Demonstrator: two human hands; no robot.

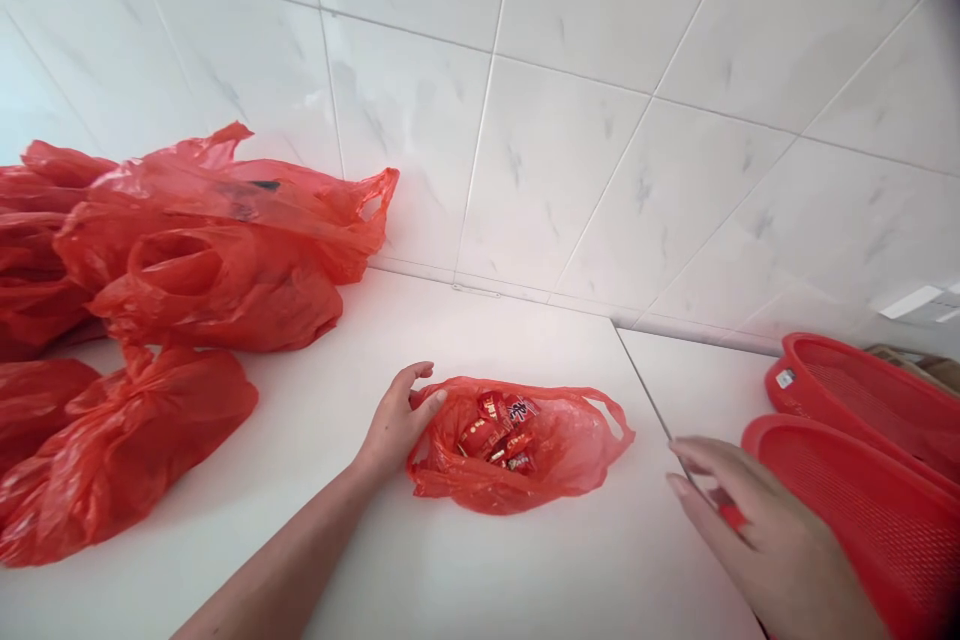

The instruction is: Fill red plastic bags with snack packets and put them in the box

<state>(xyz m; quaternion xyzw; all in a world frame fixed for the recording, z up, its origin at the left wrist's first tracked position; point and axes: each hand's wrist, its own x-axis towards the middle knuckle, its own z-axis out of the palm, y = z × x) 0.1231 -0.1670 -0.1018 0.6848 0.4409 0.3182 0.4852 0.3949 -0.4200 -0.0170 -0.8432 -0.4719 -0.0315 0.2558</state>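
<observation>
A red plastic bag (574,445) lies with its mouth open on the white table, one handle loop standing out on its right. Several small shiny red-wrapped packets (495,435) sit inside it. My left hand (397,420) is at the bag's left end, the thumb over the rim and the fingers beyond it, gripping the plastic. To the right of the bag, over a seam in the table, my right hand (750,510) is curled, thumb and fingertips a little apart. Something small and red, blurred by motion, shows within its fingers, looking like a packet.
Filled red plastic bags (225,260) are heaped at the left, one knotted bag (142,440) nearer me. Two red mesh baskets (847,490) stand at the right. A white tiled wall (562,150) rises behind the table (360,570).
</observation>
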